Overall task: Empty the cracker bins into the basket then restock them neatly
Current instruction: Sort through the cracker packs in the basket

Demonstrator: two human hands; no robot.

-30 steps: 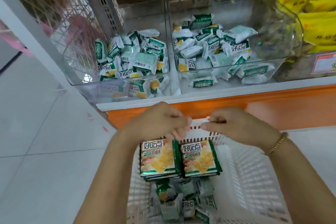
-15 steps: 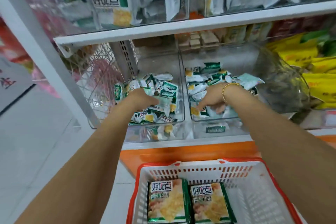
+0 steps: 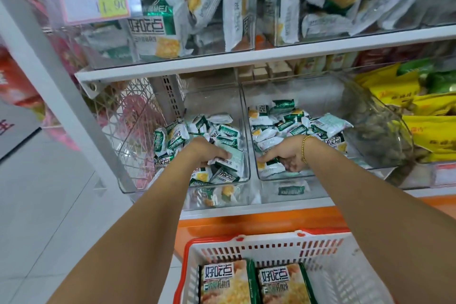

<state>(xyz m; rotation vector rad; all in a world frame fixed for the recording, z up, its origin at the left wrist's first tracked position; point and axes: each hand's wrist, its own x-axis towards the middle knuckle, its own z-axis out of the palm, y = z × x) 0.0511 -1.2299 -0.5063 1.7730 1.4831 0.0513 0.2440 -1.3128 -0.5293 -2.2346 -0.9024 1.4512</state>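
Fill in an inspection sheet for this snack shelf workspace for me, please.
Surface: white lower shelf carries two clear bins side by side.
Job's things: left bin and right bin each part full of cracker packets; basket below holds two larger packs.
Clutter: loose packet lies in the front section under the right bin.
Hands: left hand grips packets in the left bin; right hand has fingers curled round packets in the right bin.
Cables: nothing seen.
Surroundings: upper bins of bigger packs, with price tag; yellow bags at right; tiled floor at left.
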